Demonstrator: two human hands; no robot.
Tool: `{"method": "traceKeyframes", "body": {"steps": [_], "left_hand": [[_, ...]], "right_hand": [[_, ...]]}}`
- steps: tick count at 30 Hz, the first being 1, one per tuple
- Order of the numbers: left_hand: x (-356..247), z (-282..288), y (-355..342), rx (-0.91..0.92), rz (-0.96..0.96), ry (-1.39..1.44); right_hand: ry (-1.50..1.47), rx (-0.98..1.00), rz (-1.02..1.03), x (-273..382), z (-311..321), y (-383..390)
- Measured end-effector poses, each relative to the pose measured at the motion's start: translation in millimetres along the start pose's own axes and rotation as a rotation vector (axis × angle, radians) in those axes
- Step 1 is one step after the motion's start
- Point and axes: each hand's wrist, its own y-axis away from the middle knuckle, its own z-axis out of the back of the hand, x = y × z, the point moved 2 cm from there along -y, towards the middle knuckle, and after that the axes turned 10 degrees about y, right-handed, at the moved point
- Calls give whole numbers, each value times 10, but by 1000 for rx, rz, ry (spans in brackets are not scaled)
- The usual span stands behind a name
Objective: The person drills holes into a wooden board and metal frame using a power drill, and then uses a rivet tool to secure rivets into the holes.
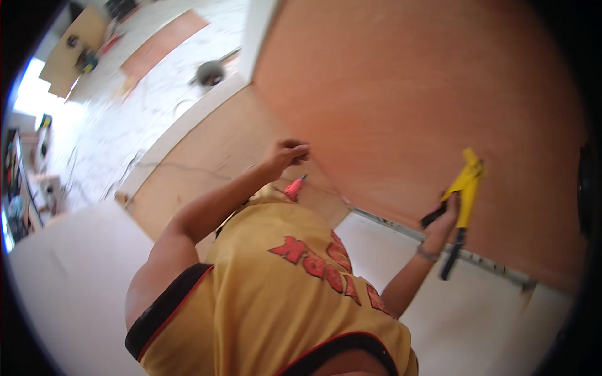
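Observation:
My right hand [442, 222] grips one black-sleeved handle of a yellow two-handled hand tool [467, 188]; its other handle hangs down to the lower right. The tool is held against the backdrop of a large reddish plywood panel [426, 75]. My left hand [288, 152] is raised near the middle, fingers curled together; anything between them is too small to make out. Just below it, at my waist, a red object with a dark tip [295, 188] shows beside my yellow sleeveless shirt.
Pale plywood [182, 144] and white boards [63, 276] surround me, with a metal strip [392, 224] along the reddish panel's edge. At upper left, loose plywood pieces [160, 47], a grey bucket [210, 74], cables and tools lie on a white marble-patterned floor [106, 131].

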Motion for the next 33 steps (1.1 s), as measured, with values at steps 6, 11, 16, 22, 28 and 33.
{"method": "traceKeyframes", "body": {"steps": [6,11,16,22,28,33], "left_hand": [[-246,259,25,92,-5,49],[-611,80,143,139,-167,37],[-712,-285,279,190,-235,59],[-549,-756,620,213,-221,25],[-449,-1181,1063,365,-141,-501],[-350,-1149,1140,347,-142,-440]], "right_hand": [[86,356,-80,-1084,-820,527],[394,248,139,-461,-677,538],[473,184,379,-385,-586,726],[723,320,295,-731,-808,1292],[704,425,236,-808,-890,1590],[704,371,251,-837,-832,1716]]}}
